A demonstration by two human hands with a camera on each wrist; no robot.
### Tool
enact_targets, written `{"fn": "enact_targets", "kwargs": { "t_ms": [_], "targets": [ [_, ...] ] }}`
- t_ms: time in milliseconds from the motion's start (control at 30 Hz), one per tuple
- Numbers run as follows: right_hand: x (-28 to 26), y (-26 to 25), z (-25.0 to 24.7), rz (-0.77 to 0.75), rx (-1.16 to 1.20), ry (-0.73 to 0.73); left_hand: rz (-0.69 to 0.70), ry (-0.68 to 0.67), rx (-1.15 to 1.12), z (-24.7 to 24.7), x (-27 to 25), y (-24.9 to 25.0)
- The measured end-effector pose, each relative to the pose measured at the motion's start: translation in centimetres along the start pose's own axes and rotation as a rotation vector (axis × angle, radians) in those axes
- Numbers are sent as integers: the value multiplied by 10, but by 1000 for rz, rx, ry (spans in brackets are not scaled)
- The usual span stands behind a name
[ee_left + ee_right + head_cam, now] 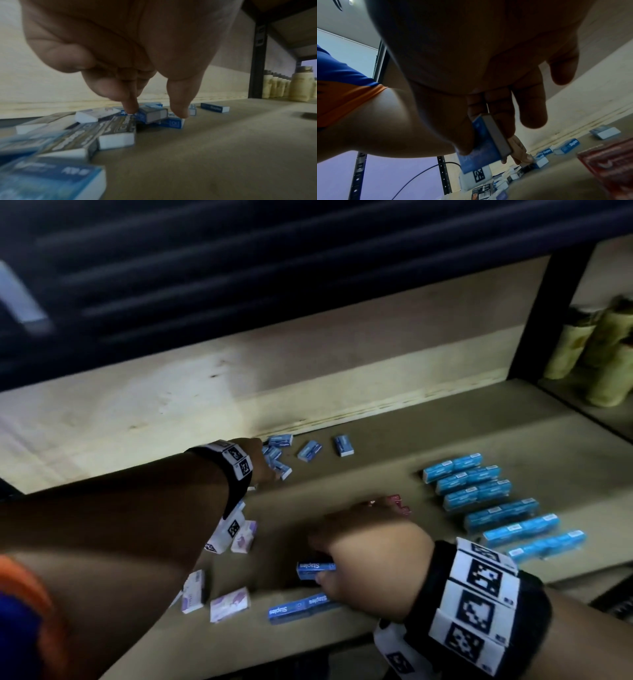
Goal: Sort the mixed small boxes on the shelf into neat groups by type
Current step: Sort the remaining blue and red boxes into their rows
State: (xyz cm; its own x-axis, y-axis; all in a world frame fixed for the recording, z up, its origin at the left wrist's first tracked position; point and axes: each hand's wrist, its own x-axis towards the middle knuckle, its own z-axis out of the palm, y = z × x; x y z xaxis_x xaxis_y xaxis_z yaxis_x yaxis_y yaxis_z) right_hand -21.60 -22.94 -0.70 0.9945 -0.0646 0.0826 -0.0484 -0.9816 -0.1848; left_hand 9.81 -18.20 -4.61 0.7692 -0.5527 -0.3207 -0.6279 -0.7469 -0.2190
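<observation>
1. Nearest the head camera, the right hand (370,556) is seen low over the front of the brown fibreboard shelf (428,440), its wrist wrapped in a black band with square black-and-white markers (479,594).
2. One dark blue cardboard box printed "Staples" (315,570) is pinched in that hand between thumb and fingers; a second, longer box of the same print (301,607) lies on the shelf just in front of it, partly under the hand.
3. From the right wrist, the held box (485,142) is shown edge-on, clamped between the thumb on its blue face and the fingers (498,115) behind it, a detail hidden from the head view.
4. Six long light blue boxes (493,501) are counted in a slanted row at the right of the shelf, well apart from both hands.
5. About five small blue boxes with white ends (310,450) are scattered near the pale plywood back wall (308,364); the left hand (262,462) reaches into them.
6. From the left wrist, the left fingertips (130,109) and thumb are seen pointing down on either side of one tilted small blue box (152,115), touching or nearly touching it; a closed grip cannot be confirmed.
7. Four white boxes with purple print (228,603) are visible near the left forearm, and one red packet (607,162) lies beside the right hand.
8. Pale yellowish jars (300,86) stand in the next bay, counted only loosely.
</observation>
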Motion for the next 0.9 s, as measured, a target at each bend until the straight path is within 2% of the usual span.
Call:
{"fn": "enact_targets", "kwargs": {
  "t_ms": [133,333,533,700,767,900],
  "targets": [
    [-2,2,1,-2,-6,10,54,-32,15,-2,2,9],
    [-1,6,-1,5,1,2,55,33,-35,-3,-8,6],
    [0,6,2,25,-10,0,47,130,-513,0,-53,-14],
    [2,5,5,53,-1,24,186,127,-994,25,-105,-16],
    [4,5,7,59,-16,-1,186,116,-1191,38,-124,-16],
    [6,3,9,95,-41,-51,172,84,-1357,57,-158,-13]
  ]
}}
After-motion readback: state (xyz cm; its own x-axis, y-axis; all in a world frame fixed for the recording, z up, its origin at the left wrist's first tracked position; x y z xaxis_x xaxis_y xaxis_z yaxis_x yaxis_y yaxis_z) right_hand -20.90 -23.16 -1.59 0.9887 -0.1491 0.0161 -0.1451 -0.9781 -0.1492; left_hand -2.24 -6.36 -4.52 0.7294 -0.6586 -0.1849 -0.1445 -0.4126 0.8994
